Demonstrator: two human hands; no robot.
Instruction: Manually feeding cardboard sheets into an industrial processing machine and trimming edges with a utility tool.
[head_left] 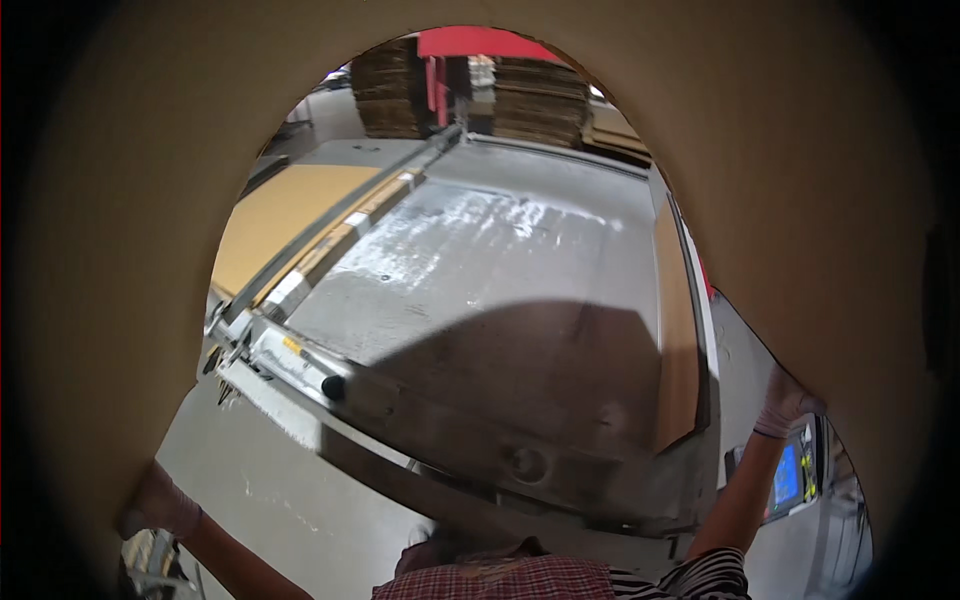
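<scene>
A large brown cardboard sheet (790,150) arches close in front of the view, filling its left, top and right. My left hand (165,505), in a pale glove, grips the cardboard's lower left edge. On the other side my right hand (792,402), also gloved, holds the lower right edge. The fingertips of both hands are partly hidden by the cardboard. Beyond and below lies a wide grey metal machine bed (500,260), with the shadow of the sheet across its near half.
A metal rail (330,225) runs along the bed's left side, with a flat cardboard sheet (300,215) beyond it. A black knob (333,387) sits on the near frame. At right is a control panel with a blue screen (788,477). Cardboard stacks (540,100) stand behind.
</scene>
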